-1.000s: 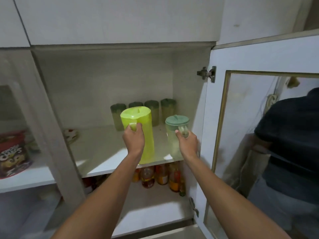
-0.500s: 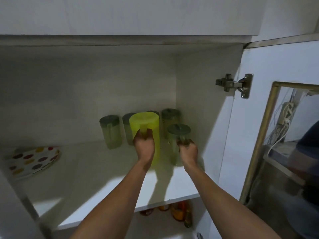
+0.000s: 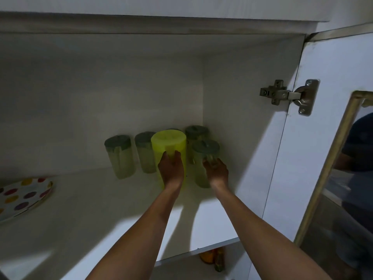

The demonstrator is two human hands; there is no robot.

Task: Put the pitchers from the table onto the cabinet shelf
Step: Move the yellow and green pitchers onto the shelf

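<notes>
A bright yellow-green pitcher (image 3: pixel 168 145) stands deep on the white cabinet shelf (image 3: pixel 101 205), and my left hand (image 3: pixel 171 170) is wrapped round its handle. Right beside it a smaller clear pitcher with a green lid (image 3: pixel 204 150) stands on the shelf, its handle gripped by my right hand (image 3: pixel 216 171). Both pitchers are upright near the back right corner. Three more clear pitchers with green lids stand behind: one at the left (image 3: pixel 120 156), one next to it (image 3: pixel 144 152), one at the back right (image 3: pixel 196 133).
A plate with coloured dots (image 3: pixel 22 196) lies at the shelf's left end. The cabinet door (image 3: pixel 323 138) hangs open on the right, its glass reflecting a person in a dark shirt. Bottles (image 3: pixel 212 257) stand on the shelf below.
Both hands carried the pitchers from the shelf's front edge deeper toward the back right corner. The camera moved closer and lower into the cabinet.
</notes>
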